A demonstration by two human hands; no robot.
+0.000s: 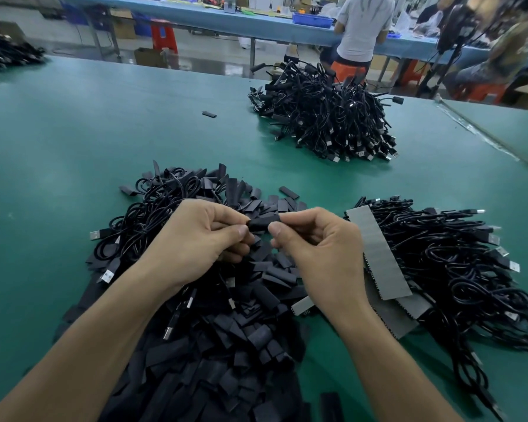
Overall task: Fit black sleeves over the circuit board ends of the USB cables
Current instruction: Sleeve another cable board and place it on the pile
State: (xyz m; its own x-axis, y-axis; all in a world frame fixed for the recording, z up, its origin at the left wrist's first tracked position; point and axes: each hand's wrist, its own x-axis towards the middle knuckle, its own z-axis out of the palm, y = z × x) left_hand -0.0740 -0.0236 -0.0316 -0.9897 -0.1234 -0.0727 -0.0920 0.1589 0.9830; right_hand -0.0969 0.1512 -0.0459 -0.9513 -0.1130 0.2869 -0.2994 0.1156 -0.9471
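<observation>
**tinkerer_42:** Why do it up in the air instead of flat on the worktop (pixel 73 141)?

**me:** It's easier to line things up. My left hand (pixel 195 236) pinches one end of a black sleeve (pixel 261 224) between thumb and fingertips. My right hand (pixel 317 248) pinches the other end the same way, with the rest of the fingers curled in. The sleeve sits level between both hands, just above the heap, so I reckon the board end can feed straight in. Whether a board's already inside, honestly can't tell, since my fingers cover both openings.

**tinkerer_42:** And the mess around you?

**me:** Mostly deliberate, I'd say. The loose sleeve pile (pixel 226 360) sits right under my wrists, so the next one is a short reach. Tangled USB cables (pixel 153 214) lie at its far left, partly buried in sleeves. To my right is another cable heap (pixel 454 263) with grey strips (pixel 375 251) lying across its near edge. Those may be boards, but that's a guess. The big pile (pixel 326 114) further back is well apart, probably finished ones. One stray sleeve (pixel 209 114) lies alone to its left.

**tinkerer_42:** Anything get in the way?

**me:** The tangle. It's all black on black and the cable loops cross each other, so pulling one likely drags its neighbours. Someone in a pale shirt (pixel 363 25) sits further off, back to me, well clear.
</observation>
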